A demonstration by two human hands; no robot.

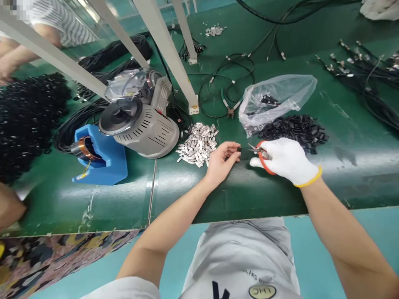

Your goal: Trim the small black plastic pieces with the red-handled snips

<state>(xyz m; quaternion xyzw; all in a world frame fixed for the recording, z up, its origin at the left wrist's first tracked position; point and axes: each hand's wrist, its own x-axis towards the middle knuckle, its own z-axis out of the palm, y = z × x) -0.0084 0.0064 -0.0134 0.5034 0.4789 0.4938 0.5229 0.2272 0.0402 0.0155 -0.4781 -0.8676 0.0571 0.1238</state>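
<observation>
My bare left hand (222, 160) rests on the green table (174, 195) and pinches a small black plastic piece (239, 148) between its fingertips. My right hand (285, 161), in a white glove with a yellow cuff, is closed round the orange handles of small scissors (261, 154). The scissor tips point left, close to the black piece. A heap of small silver metal shells (198, 144) lies just left of my left hand. A pile of black plastic pieces (294, 128) lies behind my right hand.
A clear plastic bag (274, 99) holds more black pieces. A grey round machine (141, 122) and a blue holder with tape (99, 155) stand at the left. Pliers (229, 109), black cables (368, 79) and white frame bars (168, 54) lie farther back. Another person's arms (18, 58) are at the far left.
</observation>
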